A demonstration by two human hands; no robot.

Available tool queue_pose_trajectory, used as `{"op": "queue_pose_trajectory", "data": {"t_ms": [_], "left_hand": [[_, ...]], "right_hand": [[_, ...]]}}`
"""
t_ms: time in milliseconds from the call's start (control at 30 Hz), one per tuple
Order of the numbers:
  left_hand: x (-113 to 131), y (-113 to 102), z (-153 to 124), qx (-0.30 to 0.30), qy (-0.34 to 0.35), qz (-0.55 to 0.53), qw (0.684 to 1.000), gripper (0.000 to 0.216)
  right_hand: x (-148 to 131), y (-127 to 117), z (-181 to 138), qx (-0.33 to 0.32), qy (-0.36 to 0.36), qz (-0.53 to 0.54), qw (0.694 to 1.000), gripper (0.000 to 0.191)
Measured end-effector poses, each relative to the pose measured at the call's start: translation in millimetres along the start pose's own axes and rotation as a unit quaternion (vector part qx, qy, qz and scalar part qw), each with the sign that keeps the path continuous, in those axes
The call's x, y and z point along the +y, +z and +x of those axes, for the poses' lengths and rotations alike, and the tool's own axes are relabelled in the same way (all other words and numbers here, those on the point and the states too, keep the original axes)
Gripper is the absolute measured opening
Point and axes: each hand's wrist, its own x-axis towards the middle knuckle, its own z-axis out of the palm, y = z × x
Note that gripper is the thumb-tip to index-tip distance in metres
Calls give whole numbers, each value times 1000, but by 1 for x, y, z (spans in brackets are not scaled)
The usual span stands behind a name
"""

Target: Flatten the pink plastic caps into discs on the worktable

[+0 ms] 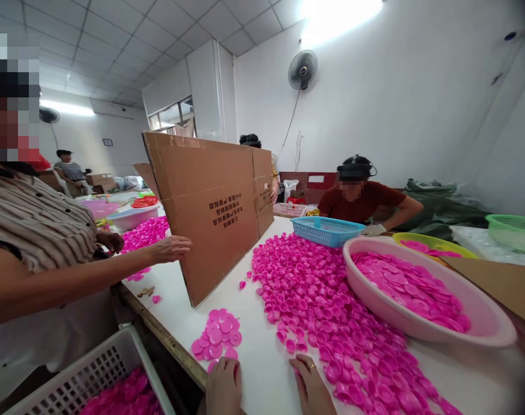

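My left hand (pixel 224 385) is at the near table edge, its fingers together and partly hidden. It meets the near side of a small pile of flat pink plastic discs (pixel 216 333). My right hand (pixel 312 385), with a ring on one finger, has its fingers curled together on the white table; a trace of pink shows at the fingertips, too little to name. Right beside it spreads a large heap of small pink plastic cups (pixel 327 300). Bare tabletop (pixel 266 369) lies between my two hands.
A cardboard sheet (pixel 214 202) stands upright across the table, touched by a co-worker's hand (pixel 173 249) at left. A pink basin (pixel 495 328) of discs and a blue basket (pixel 327 231) stand right. A white crate (pixel 147 363) sits lower left. Another person (pixel 366 199) sits opposite.
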Motion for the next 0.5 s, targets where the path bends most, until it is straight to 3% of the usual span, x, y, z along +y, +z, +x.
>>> {"op": "queue_pose_trajectory", "data": {"t_ms": [500], "left_hand": [[-2, 5, 4, -23, -2, 23, 999, 24]], "right_hand": [[6, 3, 2, -7, 10, 7, 1000, 36]]}}
